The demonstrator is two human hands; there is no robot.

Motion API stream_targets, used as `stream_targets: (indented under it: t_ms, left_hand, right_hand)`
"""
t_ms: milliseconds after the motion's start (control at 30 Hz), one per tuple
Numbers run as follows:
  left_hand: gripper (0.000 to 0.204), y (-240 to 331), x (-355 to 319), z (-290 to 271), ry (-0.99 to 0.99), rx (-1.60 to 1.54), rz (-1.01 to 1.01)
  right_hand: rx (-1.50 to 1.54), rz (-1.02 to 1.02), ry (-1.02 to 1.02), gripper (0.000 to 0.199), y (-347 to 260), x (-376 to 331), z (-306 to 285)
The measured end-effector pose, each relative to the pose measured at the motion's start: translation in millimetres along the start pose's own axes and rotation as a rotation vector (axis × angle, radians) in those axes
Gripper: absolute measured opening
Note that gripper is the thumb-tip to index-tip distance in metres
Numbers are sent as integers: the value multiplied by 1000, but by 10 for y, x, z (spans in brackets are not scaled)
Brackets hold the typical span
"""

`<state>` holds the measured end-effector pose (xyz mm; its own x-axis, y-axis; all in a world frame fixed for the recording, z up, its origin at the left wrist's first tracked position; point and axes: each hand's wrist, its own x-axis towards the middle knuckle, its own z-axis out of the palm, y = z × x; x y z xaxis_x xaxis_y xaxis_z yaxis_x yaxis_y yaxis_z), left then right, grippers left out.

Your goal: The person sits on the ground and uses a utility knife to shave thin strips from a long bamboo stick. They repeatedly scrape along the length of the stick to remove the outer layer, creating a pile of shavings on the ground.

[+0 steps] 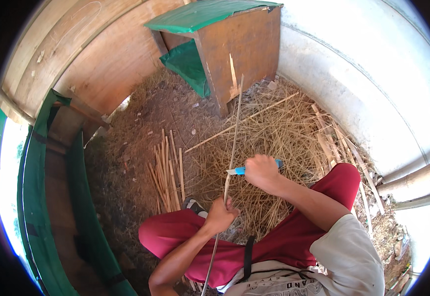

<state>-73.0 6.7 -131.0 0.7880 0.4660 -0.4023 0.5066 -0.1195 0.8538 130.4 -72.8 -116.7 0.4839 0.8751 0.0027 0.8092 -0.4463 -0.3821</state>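
My left hand point(220, 216) is closed round a long thin bamboo strip point(236, 126) held nearly upright. The strip's upper end reaches toward the wooden cabinet, and its lower end runs down past my lap. In my closed right hand point(262, 170) is a blue utility knife point(240, 170). Its blade meets the strip a little above my left hand, where a pale patch shows on the strip.
Cut strips point(166, 167) lie in a bundle beyond my left knee. Thin shavings point(269, 133) cover the ground ahead. A brown cabinet point(244, 49) with a green cover stands at the back. Green-covered wooden furniture point(57, 197) lines the left, and a pale wall point(358, 74) curves along the right.
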Motion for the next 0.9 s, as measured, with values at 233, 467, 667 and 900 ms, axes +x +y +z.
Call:
stream_targets:
  t_ms: [233,467,667,900]
  left_hand:
    - [22,-19,-254,98,-91,62,-96]
    - [31,-27,-387,8,-180,81,-117]
    - [30,-69,-750,-58,-180,113,-137]
    - [32,-30,-1390,-178,-225,28,-331]
  right_hand:
    - [-97,153,60,13,446,318,-25]
    - [-94,163,102,14,545,400,143]
    - [-77,287,-55,15,670,551,143]
    - [-112,286,-103,17,856,555,345]
